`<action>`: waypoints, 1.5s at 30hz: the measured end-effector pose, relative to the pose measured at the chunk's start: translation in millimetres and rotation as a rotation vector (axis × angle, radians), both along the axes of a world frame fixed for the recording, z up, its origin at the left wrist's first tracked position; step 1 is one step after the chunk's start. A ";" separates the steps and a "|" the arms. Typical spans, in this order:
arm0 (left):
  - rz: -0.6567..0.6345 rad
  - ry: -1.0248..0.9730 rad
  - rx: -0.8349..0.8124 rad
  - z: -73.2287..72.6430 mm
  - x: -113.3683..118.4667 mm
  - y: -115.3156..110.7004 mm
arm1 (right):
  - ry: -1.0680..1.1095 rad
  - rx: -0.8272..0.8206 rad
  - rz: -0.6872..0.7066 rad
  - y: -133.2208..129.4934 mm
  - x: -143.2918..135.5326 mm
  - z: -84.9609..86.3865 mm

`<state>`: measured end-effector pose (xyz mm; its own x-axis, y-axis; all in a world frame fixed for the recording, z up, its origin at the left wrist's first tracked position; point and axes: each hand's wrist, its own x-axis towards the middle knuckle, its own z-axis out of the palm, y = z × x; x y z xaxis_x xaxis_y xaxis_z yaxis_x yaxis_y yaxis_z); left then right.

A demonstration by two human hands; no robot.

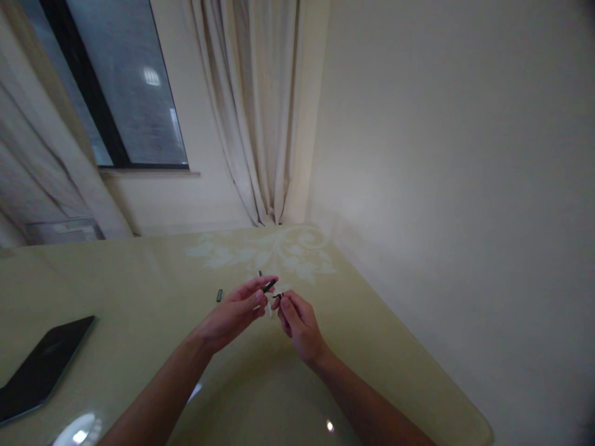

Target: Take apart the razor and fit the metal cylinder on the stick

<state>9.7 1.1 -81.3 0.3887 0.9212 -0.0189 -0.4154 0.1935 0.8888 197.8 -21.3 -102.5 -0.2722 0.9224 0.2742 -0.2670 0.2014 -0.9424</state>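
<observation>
My left hand [239, 306] pinches a small dark stick-shaped piece [269, 285] between thumb and fingers, its kind too small to make out. Close beside it, my right hand [299, 322] is closed on a tiny black-and-white piece [277, 296], mostly covered by the fingertips. The two held pieces are near each other over the table; whether they touch I cannot tell. Behind the hands a slim white stick with a dark tip [260, 273] shows in part. Left of the hands lies a small dark green oblong piece [219, 295].
A glossy pale green table [153, 297] with a white floral pattern stands against the wall [441, 186] on the right. At its left lies a flat black slab [46, 359], perhaps a tablet. Curtains [260, 111] and a window [125, 80] are beyond the far edge.
</observation>
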 end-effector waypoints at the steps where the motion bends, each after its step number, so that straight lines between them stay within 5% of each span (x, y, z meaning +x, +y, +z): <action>1: -0.005 -0.006 0.002 -0.9 0.7 -0.4 | 0.008 -0.002 -0.004 -0.1 0.0 0.1; 25: -0.019 -0.011 0.078 2.5 7.2 -6.8 | 0.013 0.021 -0.019 -6.2 0.2 3.4; 45: 0.094 0.230 0.133 11.0 2.2 -7.6 | -0.144 0.083 -0.137 -7.4 4.5 5.7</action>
<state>12.0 -6.6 -70.2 0.3012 0.9532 0.0266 -0.2107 0.0393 0.9768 202.4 -28.7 -96.8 -0.1877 0.9292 0.3183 -0.0955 0.3053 -0.9475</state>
